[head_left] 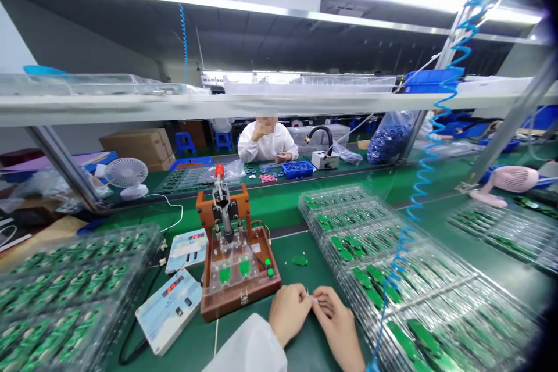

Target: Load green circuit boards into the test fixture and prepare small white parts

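My left hand (289, 313) and my right hand (335, 325) meet low in the view over a green mat (305, 349). Their fingertips pinch a small pale part (314, 300), too small to identify. A loose green circuit board (300, 260) lies just beyond them. To the left stands a press fixture (235, 296) on a brown base, holding two green boards under its clear cover. Stacked clear trays of green circuit boards (392, 279) sit against my right hand, and more (65, 296) lie at the left. My white sleeve (248, 349) covers my left forearm.
Two white digital counter boxes (168, 311) stand left of the fixture. A blue coiled air hose (403, 244) hangs at the right, and a shelf (174, 106) crosses overhead. Across the bench sits a co-worker (267, 142) in white, near a blue parts bin (297, 170).
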Action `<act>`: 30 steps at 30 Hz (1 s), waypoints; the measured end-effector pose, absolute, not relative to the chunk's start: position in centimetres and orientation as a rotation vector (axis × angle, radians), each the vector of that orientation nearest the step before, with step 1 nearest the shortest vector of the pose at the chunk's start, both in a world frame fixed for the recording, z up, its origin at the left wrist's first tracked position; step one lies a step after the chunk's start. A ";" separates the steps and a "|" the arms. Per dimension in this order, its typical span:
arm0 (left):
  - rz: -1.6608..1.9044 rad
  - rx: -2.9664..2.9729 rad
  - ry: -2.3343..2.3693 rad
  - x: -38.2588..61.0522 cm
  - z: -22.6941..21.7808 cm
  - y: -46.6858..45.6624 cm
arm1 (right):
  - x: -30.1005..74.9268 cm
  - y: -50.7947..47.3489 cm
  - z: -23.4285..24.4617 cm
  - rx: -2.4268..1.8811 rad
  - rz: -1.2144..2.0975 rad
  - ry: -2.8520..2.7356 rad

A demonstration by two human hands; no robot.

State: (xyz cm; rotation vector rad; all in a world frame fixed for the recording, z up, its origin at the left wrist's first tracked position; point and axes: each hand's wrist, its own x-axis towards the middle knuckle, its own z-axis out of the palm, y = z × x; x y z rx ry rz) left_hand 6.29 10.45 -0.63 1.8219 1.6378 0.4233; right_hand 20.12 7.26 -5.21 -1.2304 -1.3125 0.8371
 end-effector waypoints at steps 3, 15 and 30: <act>0.427 1.825 1.648 6.3 -0.8 10.6 | 20.1 7.3 -5.3 -1.231 0.838 -1.326; 0.404 1.870 1.692 6.6 -0.7 10.5 | 20.1 7.6 -6.4 -1.279 0.790 -1.372; 0.736 1.997 1.485 6.5 -1.3 9.3 | 20.6 8.1 -5.8 -1.210 1.030 -0.946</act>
